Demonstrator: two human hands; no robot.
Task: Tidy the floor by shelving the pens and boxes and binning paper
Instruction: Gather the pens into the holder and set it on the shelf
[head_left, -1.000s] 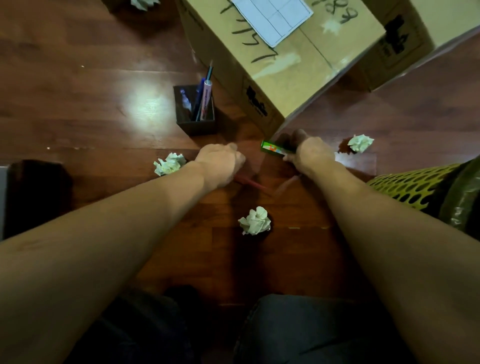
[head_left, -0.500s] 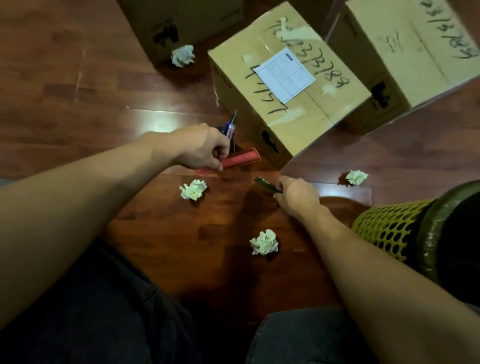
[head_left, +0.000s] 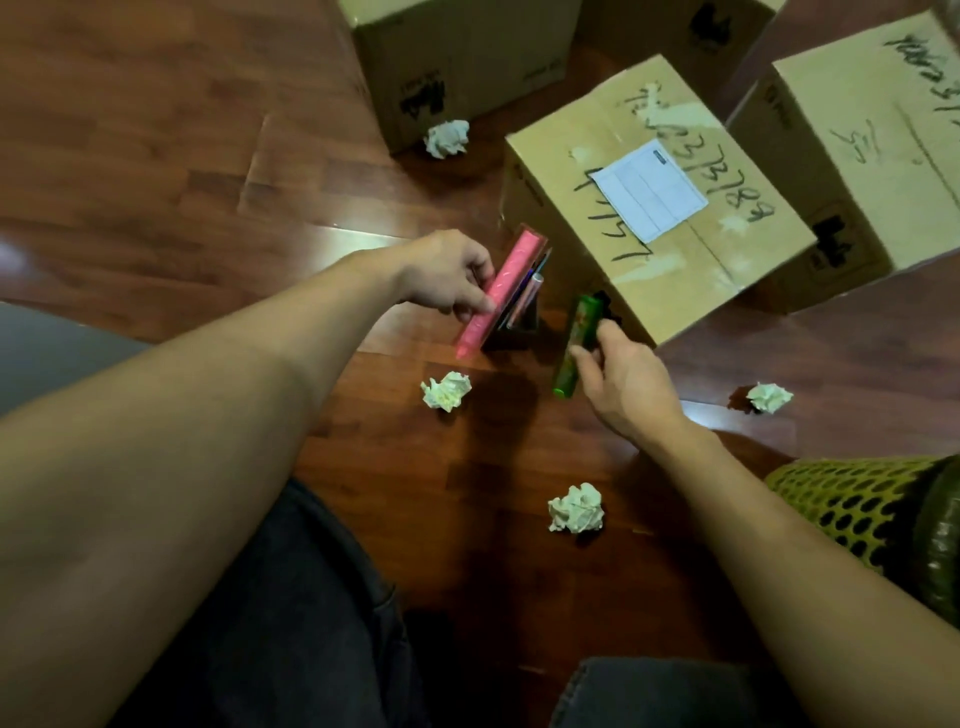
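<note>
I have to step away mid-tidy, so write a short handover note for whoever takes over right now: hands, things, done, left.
Left hand grips a pink marker, lifted off the floor beside the dark pen holder.
Right hand grips a green marker, also lifted, in front of the labelled cardboard box.
Done: both markers picked up; the holder already has pens in it.
Left: put both markers away. Four crumpled paper balls are on the floor: near the holder, in front of the knees, far right, by the back box. They go in the yellow mesh bin. All cardboard boxes remain unshelved.
</note>
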